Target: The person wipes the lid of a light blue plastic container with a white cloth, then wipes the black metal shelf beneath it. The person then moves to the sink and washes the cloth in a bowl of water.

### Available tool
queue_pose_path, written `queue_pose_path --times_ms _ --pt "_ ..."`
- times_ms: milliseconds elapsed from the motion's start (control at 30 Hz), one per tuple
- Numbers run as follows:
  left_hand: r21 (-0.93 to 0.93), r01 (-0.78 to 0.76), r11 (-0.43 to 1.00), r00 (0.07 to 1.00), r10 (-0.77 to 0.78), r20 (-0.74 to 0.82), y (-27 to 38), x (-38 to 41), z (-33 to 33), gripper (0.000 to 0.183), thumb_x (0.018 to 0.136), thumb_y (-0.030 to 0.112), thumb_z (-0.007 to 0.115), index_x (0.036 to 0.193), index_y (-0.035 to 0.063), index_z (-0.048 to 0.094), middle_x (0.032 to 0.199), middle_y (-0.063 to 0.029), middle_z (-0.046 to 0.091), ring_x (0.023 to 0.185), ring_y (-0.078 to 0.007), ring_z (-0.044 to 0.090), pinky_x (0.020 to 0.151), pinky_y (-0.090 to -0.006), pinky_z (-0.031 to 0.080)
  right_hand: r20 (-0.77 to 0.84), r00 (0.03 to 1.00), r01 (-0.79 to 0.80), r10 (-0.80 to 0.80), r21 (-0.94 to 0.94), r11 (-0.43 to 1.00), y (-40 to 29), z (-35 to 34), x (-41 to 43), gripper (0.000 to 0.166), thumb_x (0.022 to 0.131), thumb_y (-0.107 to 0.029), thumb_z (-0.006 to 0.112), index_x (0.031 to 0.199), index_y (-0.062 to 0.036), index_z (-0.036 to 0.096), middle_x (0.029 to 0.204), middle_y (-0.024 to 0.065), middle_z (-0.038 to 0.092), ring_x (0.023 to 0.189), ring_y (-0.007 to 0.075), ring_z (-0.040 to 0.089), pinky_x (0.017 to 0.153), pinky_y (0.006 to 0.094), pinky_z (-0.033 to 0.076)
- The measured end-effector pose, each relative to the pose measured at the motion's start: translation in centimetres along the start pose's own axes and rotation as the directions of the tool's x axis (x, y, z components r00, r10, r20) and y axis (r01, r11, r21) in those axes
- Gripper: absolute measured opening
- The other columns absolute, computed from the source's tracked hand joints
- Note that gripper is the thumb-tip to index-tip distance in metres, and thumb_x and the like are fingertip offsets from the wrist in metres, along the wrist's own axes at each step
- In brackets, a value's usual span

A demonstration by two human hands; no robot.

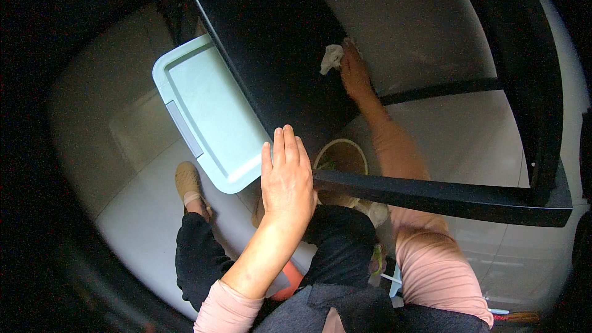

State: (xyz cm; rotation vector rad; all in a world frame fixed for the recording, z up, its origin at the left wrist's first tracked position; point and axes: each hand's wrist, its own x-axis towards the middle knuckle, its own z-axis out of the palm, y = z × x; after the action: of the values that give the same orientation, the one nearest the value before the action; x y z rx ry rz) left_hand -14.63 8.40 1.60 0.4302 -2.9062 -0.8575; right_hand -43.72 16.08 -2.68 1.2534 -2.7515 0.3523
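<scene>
My left hand point(287, 180) lies with its back up and fingers stretched out at the corner of a black frame. Its thumb side touches the frame's bar point(430, 196), and the thumb itself is mostly hidden. Just beyond the fingertips is the pale blue lid point(217, 111) of a storage box, with a grey latch point(184, 128) along one side. My right hand point(356, 74) reaches under the bar and holds a crumpled white cloth point(331, 58). Cloth and fingers are at the right edge of a dark black panel point(282, 55).
Below the bar stands a round bin point(366, 159) with something green inside, beside a pale plastic bag point(378, 212). A black upright point(539, 101) rises on the right. Around my shoe point(187, 178) lies tiled floor point(143, 222). An orange-red object point(292, 277) shows beneath my left forearm.
</scene>
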Motion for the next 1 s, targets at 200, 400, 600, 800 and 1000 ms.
queue_pose_path --times_ms 200,400,600,800,1000 --pt "0.032 0.007 0.999 1.0 -0.006 -0.029 0.0 -0.1 0.5 0.08 0.053 0.026 0.073 0.12 -0.0032 0.039 0.13 -0.0172 0.032 0.124 -0.0279 0.026 0.1 -0.0392 0.024 -0.034 0.999 0.022 -0.016 0.192 0.981 0.0 -1.7 -6.5 0.036 0.087 -0.008 0.037 0.123 -0.002 0.037 0.125 0.0211 0.038 0.114 0.035 0.038 0.097 0.039 0.031" --pt "0.012 0.003 1.0 1.0 -0.002 -0.03 -0.5 -0.2 0.5 0.069 0.06 0.021 0.065 0.12 -0.0051 0.04 0.13 -0.019 0.031 0.123 -0.0287 0.027 0.1 -0.0396 0.023 0.198 0.922 -0.321 0.334 -0.094 0.942 -1.6 -6.1 -0.4 0.032 0.088 -0.012 0.042 0.117 -0.0007 0.044 0.119 0.014 0.047 0.107 0.0301 0.046 0.096 0.0394 0.033" --pt "0.027 -0.014 1.0 0.998 0.015 -0.057 0.4 0.0 0.5 0.08 0.052 0.025 0.072 0.119 -0.0038 0.04 0.129 -0.0173 0.033 0.123 -0.0279 0.028 0.1 -0.0387 0.025 0.241 0.922 0.368 -0.304 -0.791 0.489 0.8 -11.0 4.3 0.033 0.084 -0.008 0.045 0.117 -0.0008 0.045 0.118 0.015 0.047 0.107 0.0294 0.046 0.095 0.0377 0.035" --pt "0.048 0.014 0.999 0.998 -0.011 -0.06 -0.2 -0.1 0.5 0.079 0.052 0.023 0.072 0.119 -0.0039 0.04 0.129 -0.0174 0.033 0.123 -0.0279 0.028 0.1 -0.0386 0.025 0.381 0.897 0.428 -0.223 -0.625 0.653 2.9 -10.3 -2.1 0.035 0.081 -0.004 0.047 0.116 -0.0003 0.046 0.118 0.0168 0.047 0.108 0.03 0.046 0.094 0.0369 0.036" --pt "0.057 0.021 0.998 0.996 -0.016 -0.09 -0.2 0.0 1.4 0.077 0.052 0.021 0.071 0.119 -0.0036 0.04 0.13 -0.0169 0.033 0.123 -0.0278 0.028 0.1 -0.0387 0.025 0.532 0.837 0.372 0.128 -0.724 0.581 0.6 -11.3 -0.3 0.028 0.083 -0.005 0.043 0.11 0.0009 0.05 0.11 0.0176 0.051 0.1 0.0301 0.051 0.086 0.0383 0.041"
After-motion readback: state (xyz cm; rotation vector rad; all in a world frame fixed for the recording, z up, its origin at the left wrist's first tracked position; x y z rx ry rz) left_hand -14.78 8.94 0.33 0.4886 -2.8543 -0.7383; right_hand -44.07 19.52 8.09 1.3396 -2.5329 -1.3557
